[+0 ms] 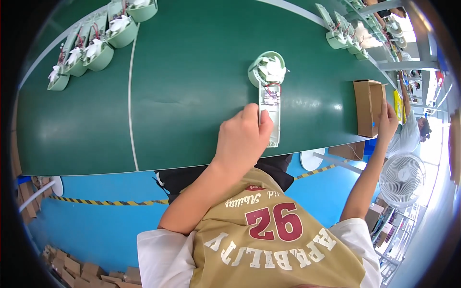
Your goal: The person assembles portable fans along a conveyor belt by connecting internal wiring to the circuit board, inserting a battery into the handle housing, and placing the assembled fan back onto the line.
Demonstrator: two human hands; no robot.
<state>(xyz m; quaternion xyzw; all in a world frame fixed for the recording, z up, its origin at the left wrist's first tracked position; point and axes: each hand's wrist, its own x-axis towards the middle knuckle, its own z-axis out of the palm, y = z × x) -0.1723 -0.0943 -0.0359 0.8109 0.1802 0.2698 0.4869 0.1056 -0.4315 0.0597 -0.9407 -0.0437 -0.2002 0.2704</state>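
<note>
Left hand on the fan's near end, right hand way off at the box.
The pale-green plastic handheld-fan half-shell with white blades [271,106] sits on the dark green tabletop [192,105] roughly in front of the person, long axis pointing away, round head at the far end. The left hand [244,137] is clearly the nearer one: its thumb and fingers look clamped on the handle's left edge, so the blades and red wires lie beyond the grip. The right hand [388,121] is well apart, over at the open brown cardboard box [363,110], on its right side; can't tell if those fingers are pinching anything tbh.
</note>
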